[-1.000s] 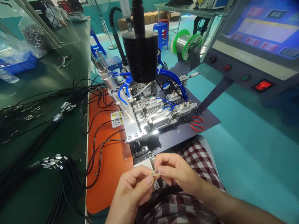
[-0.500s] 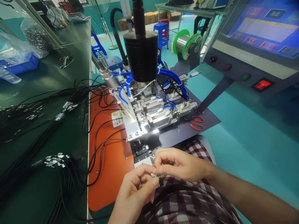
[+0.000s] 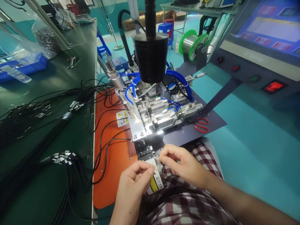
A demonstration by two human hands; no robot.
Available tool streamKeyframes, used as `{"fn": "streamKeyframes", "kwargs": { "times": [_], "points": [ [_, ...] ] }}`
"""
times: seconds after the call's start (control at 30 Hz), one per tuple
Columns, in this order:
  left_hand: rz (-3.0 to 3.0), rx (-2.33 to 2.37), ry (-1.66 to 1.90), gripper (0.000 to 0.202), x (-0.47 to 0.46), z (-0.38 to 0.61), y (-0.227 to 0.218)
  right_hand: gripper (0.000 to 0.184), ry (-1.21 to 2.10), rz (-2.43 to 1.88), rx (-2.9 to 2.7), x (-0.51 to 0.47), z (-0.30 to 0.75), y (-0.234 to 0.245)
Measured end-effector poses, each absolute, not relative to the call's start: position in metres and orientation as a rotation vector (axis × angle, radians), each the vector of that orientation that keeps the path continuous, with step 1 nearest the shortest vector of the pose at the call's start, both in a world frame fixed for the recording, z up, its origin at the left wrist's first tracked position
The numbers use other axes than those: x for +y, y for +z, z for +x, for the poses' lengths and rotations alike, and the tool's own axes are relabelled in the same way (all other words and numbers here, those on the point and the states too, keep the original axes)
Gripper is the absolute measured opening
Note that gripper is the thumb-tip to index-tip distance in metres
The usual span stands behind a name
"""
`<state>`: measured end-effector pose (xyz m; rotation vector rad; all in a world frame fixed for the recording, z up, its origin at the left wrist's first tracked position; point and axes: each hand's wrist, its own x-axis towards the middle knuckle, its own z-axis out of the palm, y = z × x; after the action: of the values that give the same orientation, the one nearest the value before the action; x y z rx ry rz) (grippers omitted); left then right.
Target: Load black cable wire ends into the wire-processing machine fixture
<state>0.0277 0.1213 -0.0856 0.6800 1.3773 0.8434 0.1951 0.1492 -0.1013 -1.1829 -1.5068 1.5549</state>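
In the lower middle, my left hand (image 3: 134, 181) pinches a few thin coloured wires (image 3: 155, 169) between thumb and forefinger, their tips poking out to the right. My right hand (image 3: 182, 161) is just to the right and slightly higher, apart from the left. Its thumb and forefinger are pressed together, and whatever lies between them is too small to make out. Below and behind the fingertips is a white and yellow label plate (image 3: 157, 184) with printed characters, at the front of the metal machine (image 3: 161, 117).
Black cables (image 3: 106, 147) cross the orange base (image 3: 112, 184) into the machine. Bundled cables with metal ends (image 3: 64, 157) lie on the green bench at left. Red-handled scissors (image 3: 202, 125), a solder wire spool (image 3: 193, 45) and a screen panel (image 3: 264, 47) stand right. A black nozzle (image 3: 151, 57) hangs overhead.
My hands have come apart, the right one moving up and away from the left. More of the label plate shows between them. The whole view has shifted slightly.
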Motion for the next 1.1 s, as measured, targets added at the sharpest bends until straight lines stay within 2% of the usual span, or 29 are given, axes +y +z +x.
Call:
{"fn": "streamKeyframes", "kwargs": {
  "times": [0.4, 0.63, 0.7, 0.93, 1.1],
  "points": [
    [0.776, 1.413, 0.829, 0.022, 0.118, 0.028, -0.081, 0.016, 1.222, -1.155, -1.732, 0.142, 0.187, -0.087],
    [0.666, 1.338, 0.831, 0.026, 0.118, 0.029, -0.086, 0.016, 1.658, -1.247, -1.396, 0.143, 0.182, -0.1],
    [0.65, 1.337, 0.839, 0.025, 0.119, 0.028, -0.086, 0.015, 1.687, -1.269, -1.357, 0.143, 0.183, -0.101],
    [0.654, 1.35, 0.851, 0.025, 0.121, 0.027, -0.089, 0.014, 1.583, -1.38, -1.374, 0.145, 0.18, -0.099],
    [0.73, 1.389, 0.833, 0.025, 0.119, 0.029, -0.085, 0.013, 1.301, -1.254, -1.616, 0.142, 0.179, -0.098]
  ]
}}
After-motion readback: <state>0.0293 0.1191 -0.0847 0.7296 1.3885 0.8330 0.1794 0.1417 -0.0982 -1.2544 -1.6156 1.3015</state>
